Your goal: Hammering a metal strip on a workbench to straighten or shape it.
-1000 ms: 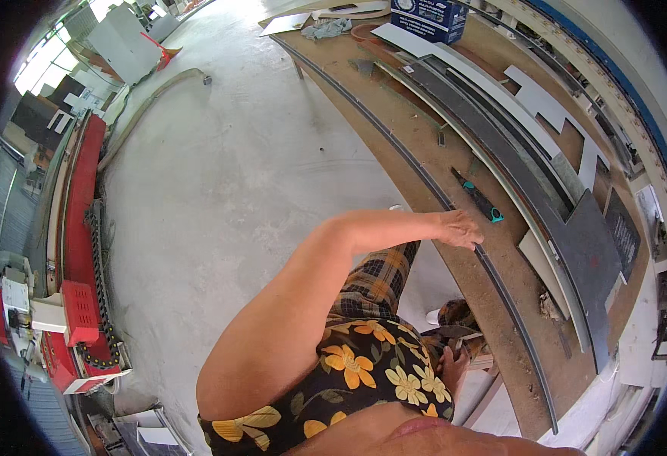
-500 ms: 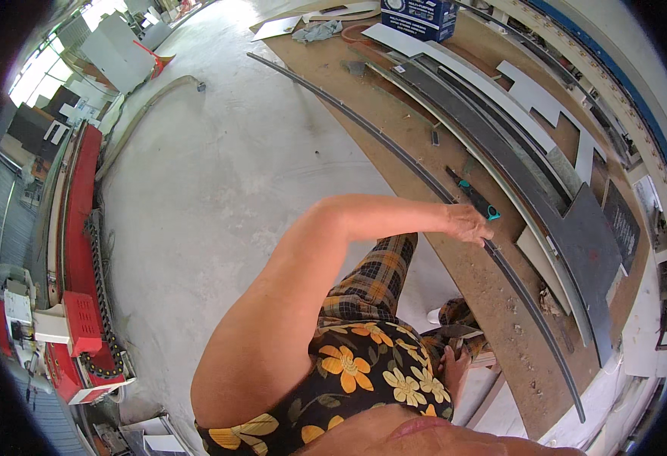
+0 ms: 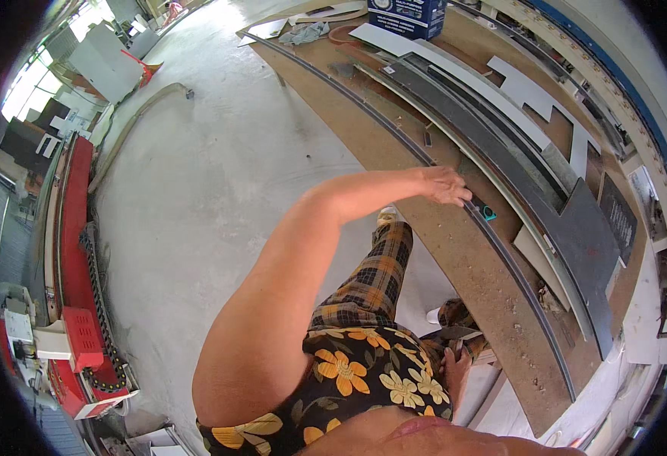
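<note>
The top [image 3: 341,372] is black and looks sleeveless, printed with big flowers — orange and pale yellow — among dark green leaves. Plaid trousers [image 3: 364,292] mix dark, greyish and orange checks; the footwear [image 3: 387,216] seems pale, though small here.

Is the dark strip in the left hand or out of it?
In it: the left hand is closed on the dark strip partway along its length.

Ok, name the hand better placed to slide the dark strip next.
Probably the left hand: it holds the dark strip, while the right hand is down by the floral top, away from the strip.
</note>
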### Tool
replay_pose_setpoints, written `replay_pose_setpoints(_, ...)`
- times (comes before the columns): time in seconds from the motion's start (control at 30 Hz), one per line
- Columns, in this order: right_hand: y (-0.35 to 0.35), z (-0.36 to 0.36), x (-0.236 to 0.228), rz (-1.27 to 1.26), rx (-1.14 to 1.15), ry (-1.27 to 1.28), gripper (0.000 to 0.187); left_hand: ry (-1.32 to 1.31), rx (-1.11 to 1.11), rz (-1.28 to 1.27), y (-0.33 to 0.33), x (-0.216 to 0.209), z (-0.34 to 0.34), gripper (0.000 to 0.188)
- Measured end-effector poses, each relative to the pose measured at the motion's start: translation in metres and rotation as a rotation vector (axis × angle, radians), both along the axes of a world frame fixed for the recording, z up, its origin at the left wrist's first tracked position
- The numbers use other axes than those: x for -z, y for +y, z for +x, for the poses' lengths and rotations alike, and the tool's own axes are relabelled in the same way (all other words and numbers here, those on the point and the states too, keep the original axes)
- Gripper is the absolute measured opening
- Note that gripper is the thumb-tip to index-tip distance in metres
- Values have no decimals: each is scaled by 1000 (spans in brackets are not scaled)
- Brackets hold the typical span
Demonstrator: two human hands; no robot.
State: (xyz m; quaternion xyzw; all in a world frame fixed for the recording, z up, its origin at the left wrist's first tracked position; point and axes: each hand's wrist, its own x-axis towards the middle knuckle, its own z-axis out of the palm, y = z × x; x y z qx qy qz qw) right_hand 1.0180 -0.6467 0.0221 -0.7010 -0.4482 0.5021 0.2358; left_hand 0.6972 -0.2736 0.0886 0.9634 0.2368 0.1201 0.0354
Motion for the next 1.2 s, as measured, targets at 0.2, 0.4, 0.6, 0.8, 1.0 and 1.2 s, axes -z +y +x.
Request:
replay_pose_setpoints(0.2, 5, -14, -20, -4, 0, 4, 23, 104, -154, -66, 21, 42, -62, 31)
replay_pose_setpoints(0.4, 6, -13, -19, -34, 68, -61, 21, 225, -143, -29, 20, 27, -56, 22)
replay_pose_setpoints(0.6, 15, -17, -29, -44, 57, -46, 20, 127, -203, 62, 5, 29, -59, 21)
replay_pose_setpoints(0.8, 14, -14, -27, -45, 55, -31, 17, 167, -222, -6, 2, 21, -77, 25)
replay_pose_setpoints(1.0, 19, -9, -23, -38, 32, -50, 19, 200, -250, 8, -3, 22, -110, 27)
replay_pose_setpoints(1.2, 10, 6, 8, 112, -81, -196, 30, 208, -356, 25, 1, 23, -132, 27)
